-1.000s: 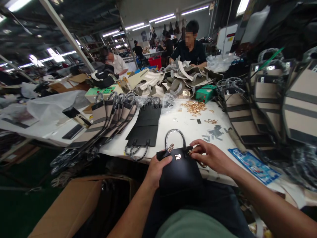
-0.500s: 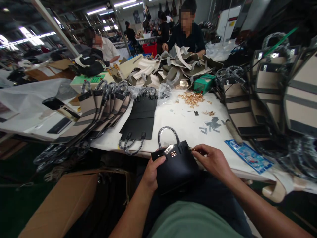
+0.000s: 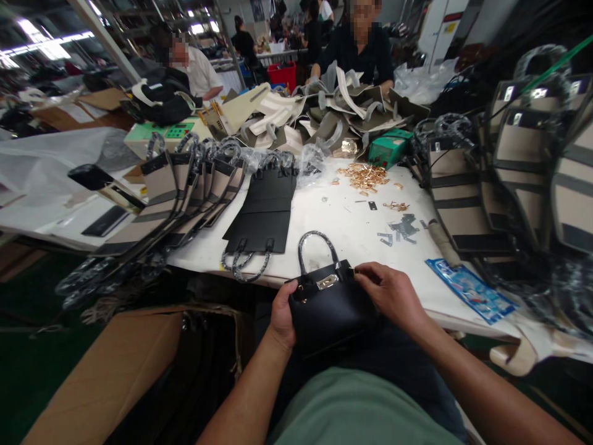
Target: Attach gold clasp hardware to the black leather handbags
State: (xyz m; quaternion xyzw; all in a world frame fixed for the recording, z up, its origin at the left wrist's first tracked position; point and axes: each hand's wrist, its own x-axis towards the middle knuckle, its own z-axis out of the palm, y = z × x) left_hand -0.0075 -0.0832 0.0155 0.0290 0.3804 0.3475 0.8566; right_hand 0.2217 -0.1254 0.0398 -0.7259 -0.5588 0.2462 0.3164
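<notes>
A small black handbag (image 3: 331, 309) with a wrapped handle and a gold clasp (image 3: 327, 282) rests on my lap at the table's near edge. My left hand (image 3: 282, 312) grips the bag's left side, thumb over the front. My right hand (image 3: 389, 293) is closed at the bag's top right corner, fingertips pinching a small gold fitting there. Both forearms reach in from below.
On the white table (image 3: 352, 241) lie black bag pieces (image 3: 266, 213), a row of beige-and-black bags (image 3: 185, 191), a heap of gold fittings (image 3: 364, 176), dark metal parts (image 3: 401, 228), a blue packet (image 3: 470, 296) and a green box (image 3: 389, 148). More bags stand right. A cardboard box (image 3: 115, 377) sits lower left. Other people work beyond.
The bag has tipped so the gold clasp lies flatter across its front. My left thumb slid down the bag's side. The view shifted slightly downward.
</notes>
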